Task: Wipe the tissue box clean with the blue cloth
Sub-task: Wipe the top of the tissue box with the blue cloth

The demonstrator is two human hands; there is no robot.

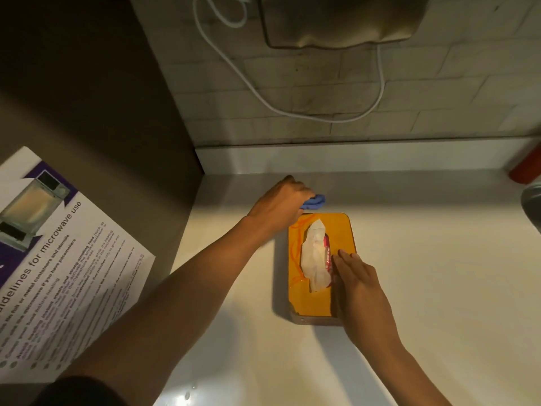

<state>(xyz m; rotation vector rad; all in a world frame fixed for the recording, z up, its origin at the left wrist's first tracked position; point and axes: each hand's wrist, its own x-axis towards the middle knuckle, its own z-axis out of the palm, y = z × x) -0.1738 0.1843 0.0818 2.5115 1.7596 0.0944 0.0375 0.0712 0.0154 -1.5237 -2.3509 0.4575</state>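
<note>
Plainly lay lengthwise on the pale countertop, the orange-topped tissue box, near its short end toward the person, far end toward the low backsplash ledge. Stood out of the slot in the top a crumpled white tissue, with a strip of red wrapping just beside it on the right. Rested flat on the right part of the box top the right hand, fingers straight and together, pointing away, gripping nothing, fingertips just beside the tissue. Reached to the far left corner of the box the left hand, fingers curled round the bunched blue cloth, most of the cloth hidden under the palm and only a small wad showing at the right of the knuckles. Sat right at the far edge of the box, that wad; whether touching the box or the counter behind it, could not be told. Leaned at the left, against a dark brown panel, a printed sheet of microwave guidelines with a picture of a microwave. Hung on the tiled wall behind a looping white cable under a dull metal unit. Showed at the far right edge part of a red container and, below it, a grey rounded object, cut off by the frame.
</note>
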